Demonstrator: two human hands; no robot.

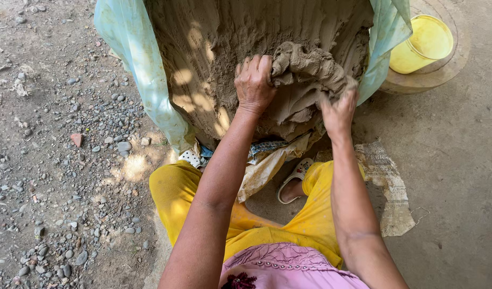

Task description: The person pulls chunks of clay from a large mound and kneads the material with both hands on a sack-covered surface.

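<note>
A big mound of grey-brown wet clay (219,48) stands before me, its sides scored with vertical grooves. My left hand (254,83) presses into the clay face, fingers curled over a torn lump of clay (304,67). My right hand (339,109) grips the same lump from its lower right side, fingers sunk in it. Both hands are smeared with clay. A pale blue-green plastic sheet (136,59) hangs down both sides of the mound.
A yellow plastic bucket (425,43) sits on a round clay slab (449,67) at the upper right. Torn paper sacking (390,184) lies on the ground by my right knee. Gravel and pebbles (58,160) cover the left ground. My yellow trousers and white sandals are below.
</note>
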